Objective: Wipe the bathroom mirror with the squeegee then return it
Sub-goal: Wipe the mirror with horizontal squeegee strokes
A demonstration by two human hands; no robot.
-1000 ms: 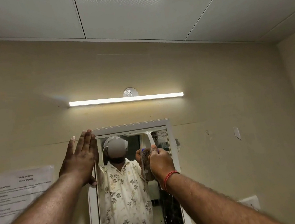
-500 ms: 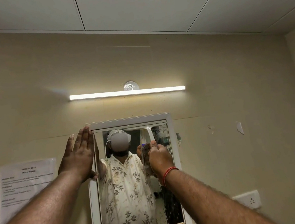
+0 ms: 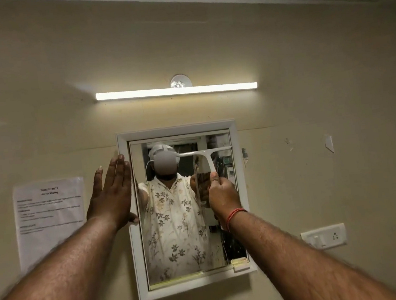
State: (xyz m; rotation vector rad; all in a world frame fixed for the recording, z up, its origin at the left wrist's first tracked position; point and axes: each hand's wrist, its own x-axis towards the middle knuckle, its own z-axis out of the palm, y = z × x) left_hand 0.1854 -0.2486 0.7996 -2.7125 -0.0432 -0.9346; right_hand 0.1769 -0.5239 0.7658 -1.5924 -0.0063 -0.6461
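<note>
A white-framed bathroom mirror (image 3: 239,169) hangs on the beige wall. My right hand (image 3: 222,195) grips the handle of a white T-shaped squeegee (image 3: 208,157). Its blade lies level against the glass in the upper right part of the mirror. My left hand (image 3: 113,192) is flat, fingers straight up, pressed on the mirror's left frame edge. The glass reflects a person in a floral shirt.
A lit tube light (image 3: 176,90) runs above the mirror. A printed paper sheet (image 3: 51,223) is stuck to the wall at left. A white switch and socket plate (image 3: 324,236) sits lower right. A small white latch (image 3: 240,264) is on the mirror's lower right corner.
The squeegee blade has come down from the mirror's top edge and is now clearly level across the glass. The view has tilted down, showing the whole mirror. My left hand stays on the frame.
</note>
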